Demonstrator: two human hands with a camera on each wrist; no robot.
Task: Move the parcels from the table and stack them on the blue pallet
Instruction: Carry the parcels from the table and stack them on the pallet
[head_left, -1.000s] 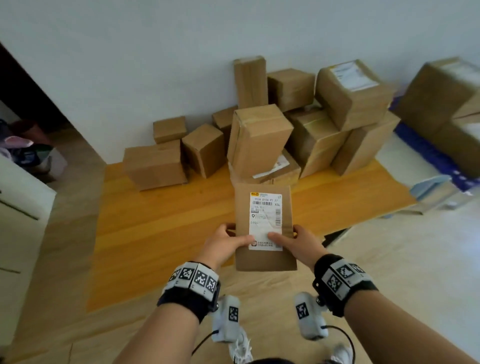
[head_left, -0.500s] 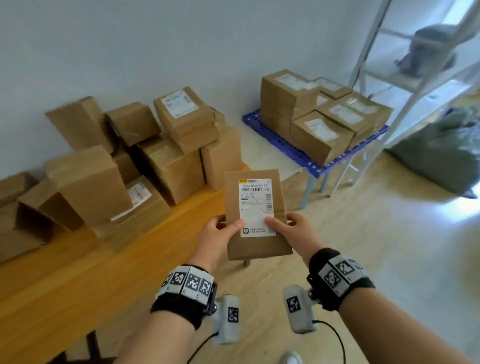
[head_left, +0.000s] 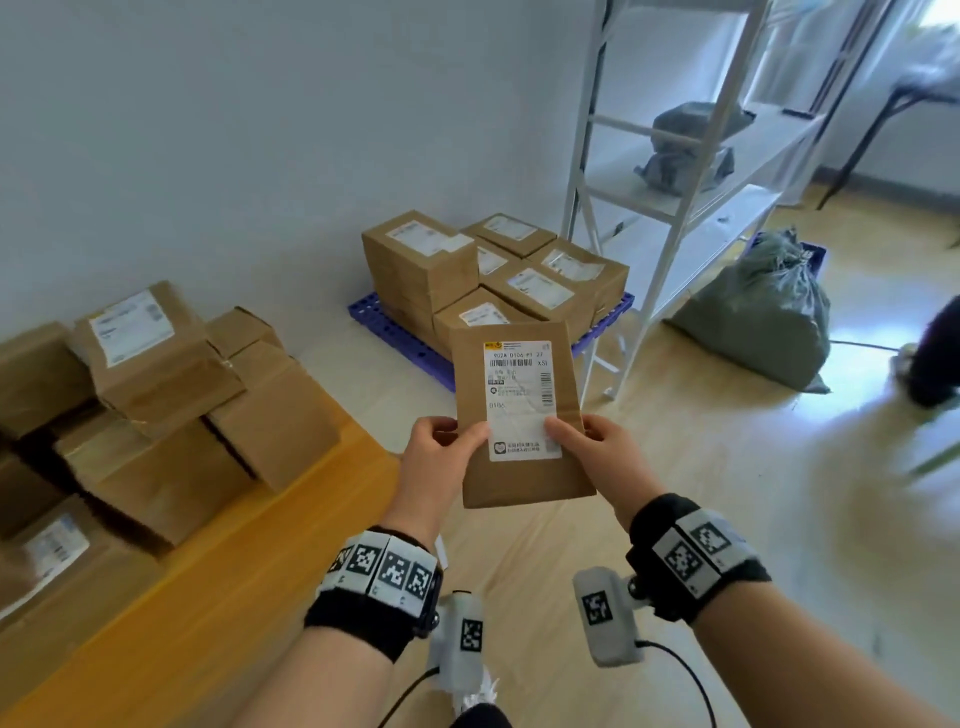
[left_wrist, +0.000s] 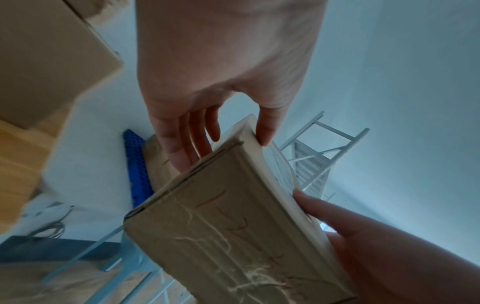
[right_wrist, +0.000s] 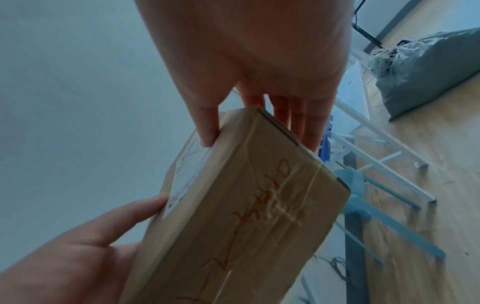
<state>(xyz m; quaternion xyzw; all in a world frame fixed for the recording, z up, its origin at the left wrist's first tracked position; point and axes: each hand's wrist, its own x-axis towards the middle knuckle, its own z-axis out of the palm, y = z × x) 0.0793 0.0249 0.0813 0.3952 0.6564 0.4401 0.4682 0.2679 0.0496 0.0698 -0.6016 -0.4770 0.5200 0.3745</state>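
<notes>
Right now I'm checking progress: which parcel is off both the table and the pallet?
The flat parcel, label facing up, held between left hand and right hand. The others rest on the table or pallet.

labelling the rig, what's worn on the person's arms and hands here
Both hands, left hand and right hand, are bare and sleeveless. Each wrist has a black band with white square-code tags. A pale grey camera pod with a black cable hangs beneath.

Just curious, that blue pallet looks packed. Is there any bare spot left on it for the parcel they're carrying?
A bare strip of the blue pallet shows along its near-left edge, between the stacked boxes and the wall side. The rest is crowded with boxes, though their tops are free. Both hands, left and right, hold the parcel.
</notes>
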